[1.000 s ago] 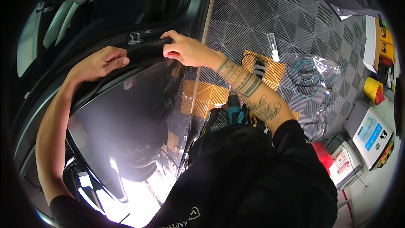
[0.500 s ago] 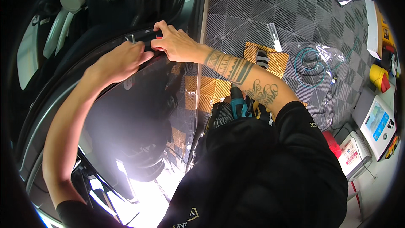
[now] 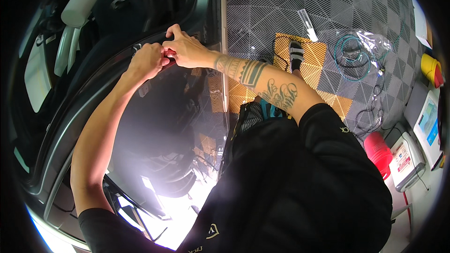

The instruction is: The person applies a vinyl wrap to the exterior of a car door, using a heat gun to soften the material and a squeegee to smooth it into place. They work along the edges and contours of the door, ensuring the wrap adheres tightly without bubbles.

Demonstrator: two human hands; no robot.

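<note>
My left hand (image 3: 148, 61) is curled with fingertips closed at the curved edge of a dark, glossy car panel (image 3: 154, 117), touching or very near my right hand; what it grips is hidden. My right hand (image 3: 186, 52), index finger raised and bent, pinches a small red object (image 3: 170, 56) at that edge, largely hidden by the fingers. A metal latch loop (image 3: 137, 48) is just beyond my left hand. The black door frame and dark car interior (image 3: 117, 18) lie above both hands.
Patterned floor tiles (image 3: 253, 4) at right hold a clear tube (image 3: 307, 26), coiled cables (image 3: 349, 58) and clear plastic. My sandalled foot (image 3: 295, 56) stands on orange tiles. At the right edge are a yellow bucket (image 3: 431, 69), red bucket (image 3: 377, 152), white machine (image 3: 404, 159) and screened device (image 3: 426, 122).
My left hand has moved right to meet my right hand, which shifted slightly left and still holds the red object. The view has shifted, raising the floor items in the picture.
</note>
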